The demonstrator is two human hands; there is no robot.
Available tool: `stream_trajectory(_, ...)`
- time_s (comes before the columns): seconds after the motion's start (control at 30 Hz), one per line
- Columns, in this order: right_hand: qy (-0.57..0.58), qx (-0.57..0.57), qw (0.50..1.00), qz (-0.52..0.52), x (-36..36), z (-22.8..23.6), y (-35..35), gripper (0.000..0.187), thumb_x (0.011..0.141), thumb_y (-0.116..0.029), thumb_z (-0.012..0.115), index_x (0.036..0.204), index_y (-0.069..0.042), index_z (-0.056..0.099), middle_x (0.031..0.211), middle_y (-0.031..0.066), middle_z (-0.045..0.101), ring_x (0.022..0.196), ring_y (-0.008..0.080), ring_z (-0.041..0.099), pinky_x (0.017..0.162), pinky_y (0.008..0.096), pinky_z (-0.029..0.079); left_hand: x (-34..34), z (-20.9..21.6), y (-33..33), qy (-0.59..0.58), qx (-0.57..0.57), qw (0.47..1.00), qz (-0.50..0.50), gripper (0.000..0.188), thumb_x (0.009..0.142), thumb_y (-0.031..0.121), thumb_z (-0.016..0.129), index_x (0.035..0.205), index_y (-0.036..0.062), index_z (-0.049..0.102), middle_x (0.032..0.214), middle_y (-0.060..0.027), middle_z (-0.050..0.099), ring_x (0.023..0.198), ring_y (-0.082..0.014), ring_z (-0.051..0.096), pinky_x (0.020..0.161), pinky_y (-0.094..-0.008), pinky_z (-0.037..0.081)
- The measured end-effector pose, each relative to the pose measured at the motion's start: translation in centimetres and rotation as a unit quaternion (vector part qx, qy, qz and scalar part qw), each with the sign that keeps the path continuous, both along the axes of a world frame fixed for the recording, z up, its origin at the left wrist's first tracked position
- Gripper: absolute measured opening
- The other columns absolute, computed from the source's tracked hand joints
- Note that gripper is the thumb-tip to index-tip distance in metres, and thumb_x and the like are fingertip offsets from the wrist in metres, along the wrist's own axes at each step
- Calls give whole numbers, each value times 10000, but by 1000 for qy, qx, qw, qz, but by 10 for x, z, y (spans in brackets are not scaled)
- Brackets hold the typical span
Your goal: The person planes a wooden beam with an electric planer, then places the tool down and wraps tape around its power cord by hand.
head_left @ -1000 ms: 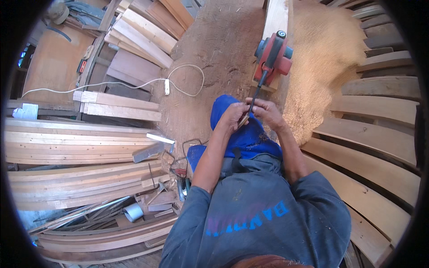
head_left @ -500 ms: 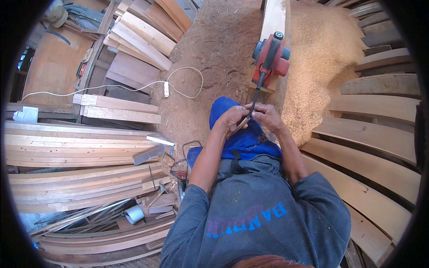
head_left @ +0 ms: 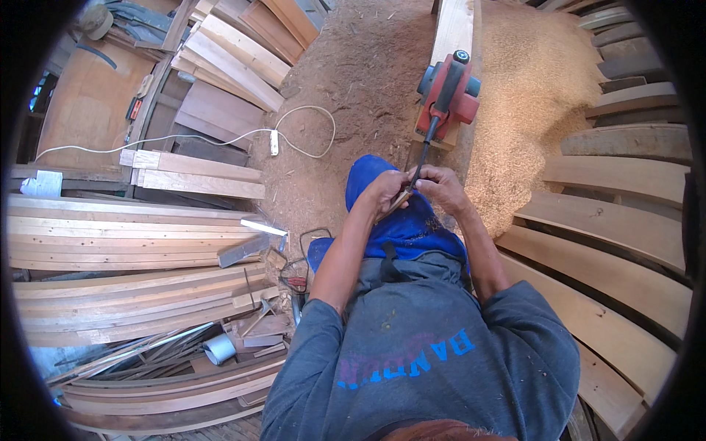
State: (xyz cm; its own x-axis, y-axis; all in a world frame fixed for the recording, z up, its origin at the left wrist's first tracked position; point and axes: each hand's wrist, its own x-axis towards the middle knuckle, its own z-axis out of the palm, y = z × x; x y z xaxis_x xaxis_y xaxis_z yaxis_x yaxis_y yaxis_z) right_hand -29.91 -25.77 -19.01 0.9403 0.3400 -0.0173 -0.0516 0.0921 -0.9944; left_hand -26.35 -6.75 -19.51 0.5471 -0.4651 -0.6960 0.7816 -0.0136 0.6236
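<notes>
My left hand [head_left: 384, 192] and my right hand [head_left: 443, 187] meet in front of me over my blue-trousered knee [head_left: 401, 224]. Their fingers are closed around a thin pale wooden stick [head_left: 399, 201] and the end of a black cord [head_left: 422, 158]. The cord runs up to a red electric planer [head_left: 448, 94] that rests on a plank [head_left: 456, 29] just beyond my hands. How the stick and the cord touch is hidden by my fingers.
Sawdust [head_left: 529, 88] is heaped right of the plank on the dirt floor. Curved planks [head_left: 610, 235] fan out on my right, and stacked boards [head_left: 125, 235] lie on my left. A white extension cable [head_left: 273, 140] and small tools [head_left: 294, 283] lie by my left knee.
My hands have stayed together at the cord, with only small finger movement. The view has shifted slightly.
</notes>
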Motion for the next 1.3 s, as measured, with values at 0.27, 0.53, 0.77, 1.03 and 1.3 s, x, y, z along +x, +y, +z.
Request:
stream_trajectory(0.27,65,-78,995,-22,-7,7,-3,102,909,-116,622,857,-27,620,770,-38,567,719,63,501,642,240,423,-31,20,6,-172,-83,980,48,208,932,207,644,1009,19,601,768,-20,605,622,-98,557,555,-241,505)
stream_trajectory(0.53,69,-115,989,-62,-14,17,-1,95,867,-107,628,863,-16,656,771,2,627,727,78,555,666,255,460,-37,18,3,-342,63,936,44,156,900,82,648,1035,7,624,826,12,612,719,-49,535,611,-222,441)
stream_trajectory(0.77,23,-211,973,-94,-21,50,4,140,843,-127,642,841,10,667,746,25,639,703,94,570,646,280,473,-41,30,6,-370,89,923,54,191,877,56,666,1058,16,617,853,-2,625,747,-67,558,664,-235,462)
stream_trajectory(1.03,-55,-320,944,-65,-17,84,7,237,865,-202,591,924,8,684,843,190,673,817,328,658,745,435,503,-52,40,-8,-500,208,839,55,185,863,60,687,1038,42,631,824,-57,624,745,-114,596,661,-274,489)
stream_trajectory(1.3,-111,-501,859,9,-15,136,28,290,908,-266,531,927,-2,651,908,237,659,895,425,627,789,515,482,-53,51,-19,-627,254,727,119,244,780,56,709,1003,44,612,888,-167,605,823,-364,610,702,-438,510)
